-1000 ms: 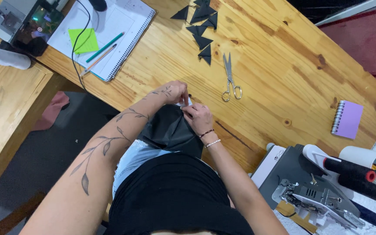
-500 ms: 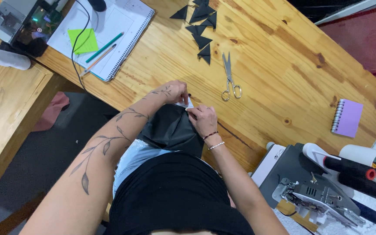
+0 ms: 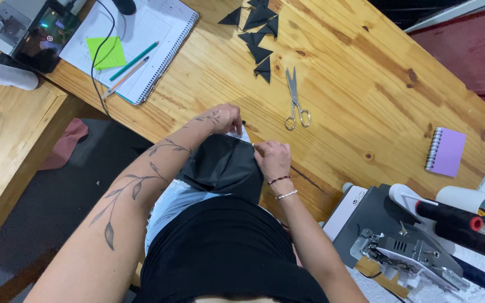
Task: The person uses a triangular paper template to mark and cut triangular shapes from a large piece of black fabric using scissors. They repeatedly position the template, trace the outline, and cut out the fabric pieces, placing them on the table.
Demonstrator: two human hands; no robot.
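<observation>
A piece of black fabric hangs over the near edge of the wooden table onto my lap. My left hand pinches its top edge at the table's rim, where a small white tag or strip shows. My right hand grips the same edge a little to the right, fingers curled onto the cloth. Both hands sit close together, almost touching.
Silver scissors lie beyond my hands, with several black fabric triangles further back. A spiral notebook holds a green sticky note and pencils. A purple notepad lies right; a sewing machine with thread spools stands at bottom right.
My right hand has slid a little to the right along the fabric edge, away from my left hand. The left hand stays put.
</observation>
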